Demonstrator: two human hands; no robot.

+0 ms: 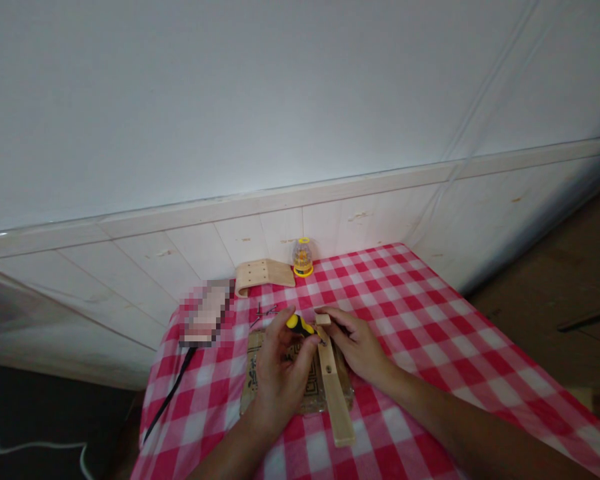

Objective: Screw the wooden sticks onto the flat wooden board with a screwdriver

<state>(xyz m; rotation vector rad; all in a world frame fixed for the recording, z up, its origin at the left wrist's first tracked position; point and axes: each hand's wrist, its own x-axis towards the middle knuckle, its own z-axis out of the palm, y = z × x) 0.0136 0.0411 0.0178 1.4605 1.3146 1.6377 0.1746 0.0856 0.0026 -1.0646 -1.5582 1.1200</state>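
My left hand [280, 373] is closed around a small screwdriver [300, 325] with a yellow and black handle, its tip pointing at the top of a pale wooden slat [336, 393]. The slat lies lengthwise toward me over a brown cardboard piece [253, 373] on the red and white checked tablecloth [420, 313]. My right hand [357, 343] rests on the right side of the slat near its far end, fingers curled and pressing it down.
A curved wooden piece [264, 273] with holes lies at the table's far edge beside a small yellow-based clear container [303, 257]. A few dark screws [263, 312] lie just behind my hands. A black cable [173, 390] hangs off the left side. The white panelled wall stands close behind.
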